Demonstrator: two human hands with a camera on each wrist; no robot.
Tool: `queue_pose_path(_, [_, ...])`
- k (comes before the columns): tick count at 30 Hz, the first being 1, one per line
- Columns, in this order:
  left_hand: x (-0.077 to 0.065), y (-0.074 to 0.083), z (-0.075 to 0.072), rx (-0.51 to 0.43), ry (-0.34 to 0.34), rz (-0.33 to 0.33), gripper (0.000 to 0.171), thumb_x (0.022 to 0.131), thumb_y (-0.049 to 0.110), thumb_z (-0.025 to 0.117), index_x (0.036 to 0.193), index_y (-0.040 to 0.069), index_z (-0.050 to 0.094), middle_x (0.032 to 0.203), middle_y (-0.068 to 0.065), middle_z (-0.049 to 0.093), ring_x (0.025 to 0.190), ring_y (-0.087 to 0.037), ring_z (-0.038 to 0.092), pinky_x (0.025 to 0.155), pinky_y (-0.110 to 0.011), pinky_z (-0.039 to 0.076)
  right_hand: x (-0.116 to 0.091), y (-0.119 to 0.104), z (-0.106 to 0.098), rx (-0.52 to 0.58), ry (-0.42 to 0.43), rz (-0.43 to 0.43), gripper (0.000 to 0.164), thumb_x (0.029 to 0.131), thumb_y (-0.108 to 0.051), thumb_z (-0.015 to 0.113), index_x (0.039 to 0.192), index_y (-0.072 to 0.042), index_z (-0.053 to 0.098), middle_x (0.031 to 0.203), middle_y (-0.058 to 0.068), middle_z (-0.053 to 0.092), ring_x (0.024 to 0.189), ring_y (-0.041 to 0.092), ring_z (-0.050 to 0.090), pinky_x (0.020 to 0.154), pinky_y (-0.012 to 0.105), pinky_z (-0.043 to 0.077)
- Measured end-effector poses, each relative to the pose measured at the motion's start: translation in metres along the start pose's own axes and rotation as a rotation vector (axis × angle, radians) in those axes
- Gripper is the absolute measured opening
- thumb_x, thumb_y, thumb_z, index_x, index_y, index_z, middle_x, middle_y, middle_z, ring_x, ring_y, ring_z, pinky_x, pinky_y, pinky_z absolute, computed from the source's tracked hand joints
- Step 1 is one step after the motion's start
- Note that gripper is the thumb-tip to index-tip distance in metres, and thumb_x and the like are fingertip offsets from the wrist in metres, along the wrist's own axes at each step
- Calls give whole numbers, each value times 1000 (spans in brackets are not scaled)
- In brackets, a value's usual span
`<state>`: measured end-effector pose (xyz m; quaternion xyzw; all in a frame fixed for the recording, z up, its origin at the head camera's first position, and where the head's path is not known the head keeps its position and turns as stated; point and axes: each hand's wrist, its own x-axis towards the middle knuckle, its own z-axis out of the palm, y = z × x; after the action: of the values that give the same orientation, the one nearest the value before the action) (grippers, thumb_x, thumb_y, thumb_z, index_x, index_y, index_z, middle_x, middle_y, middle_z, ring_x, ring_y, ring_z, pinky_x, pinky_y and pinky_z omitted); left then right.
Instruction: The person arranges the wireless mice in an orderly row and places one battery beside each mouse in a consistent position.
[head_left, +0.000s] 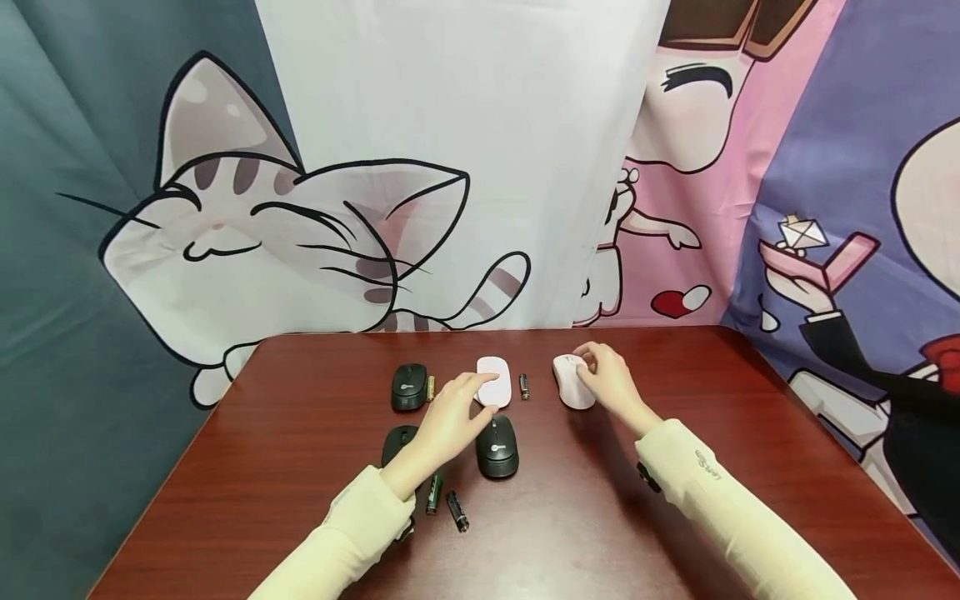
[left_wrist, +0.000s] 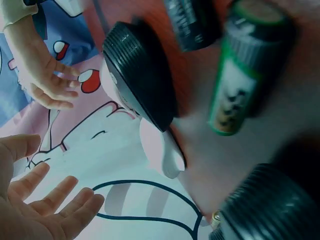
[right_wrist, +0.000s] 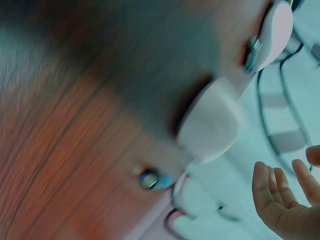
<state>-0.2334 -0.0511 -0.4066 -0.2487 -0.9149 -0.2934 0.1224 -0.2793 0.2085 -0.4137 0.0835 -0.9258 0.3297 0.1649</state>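
Note:
My left hand (head_left: 450, 417) hovers over the table, fingers spread, its fingertips overlapping a white mouse (head_left: 495, 367) in the head view. The left wrist view shows that hand (left_wrist: 50, 210) relaxed with nothing in it. A black mouse (head_left: 497, 450) lies just below its thumb. My right hand (head_left: 613, 387) reaches beside another white mouse (head_left: 573, 387), fingertips at its right side. In the right wrist view this hand (right_wrist: 287, 205) has loosely bent fingers, apart from the white mouse (right_wrist: 212, 122). A battery (right_wrist: 151, 180) lies near that mouse, hidden in the head view.
A black mouse (head_left: 408, 387) stands at the back left beside a gold battery (head_left: 431, 388). Another black mouse (head_left: 397, 440) is partly covered by my left arm. A green battery (head_left: 434, 494) and a black one (head_left: 457, 512) lie in front. A battery (head_left: 524, 386) sits between the white mice.

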Motion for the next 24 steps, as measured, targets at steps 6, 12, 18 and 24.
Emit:
queue_pose_path(6, [-17, -6, -5, 17, -22, 1, 39, 82, 26, 60, 120, 19, 52, 114, -3, 55, 103, -22, 54, 80, -40, 46, -15, -26, 9, 61, -38, -126, 20, 77, -2, 57, 96, -1, 61, 87, 15, 60, 72, 21, 57, 63, 29, 46])
queue_pose_path(12, [-34, -21, -15, 32, -11, -32, 35, 81, 26, 61, 116, 22, 55, 111, 2, 57, 104, -19, 54, 78, -39, 46, -25, -42, 17, 128, -71, -189, 18, 77, -2, 59, 94, -2, 60, 86, 12, 60, 68, 13, 52, 58, 21, 43])
queue_pose_path(18, [-45, -33, -22, 71, 3, -80, 35, 80, 25, 64, 114, 23, 57, 110, 1, 58, 103, -19, 55, 77, -39, 46, -34, -53, 25, 195, -136, -178, 15, 77, -1, 58, 92, -3, 60, 84, 10, 62, 69, 11, 52, 62, 24, 45])
queue_pose_path(24, [-52, -35, -25, 75, -21, -97, 35, 79, 25, 64, 113, 22, 58, 109, 0, 58, 102, -21, 55, 78, -40, 45, -46, -67, 36, 219, -193, -239, 16, 77, -2, 58, 92, -5, 60, 84, 7, 61, 72, 12, 56, 63, 23, 47])
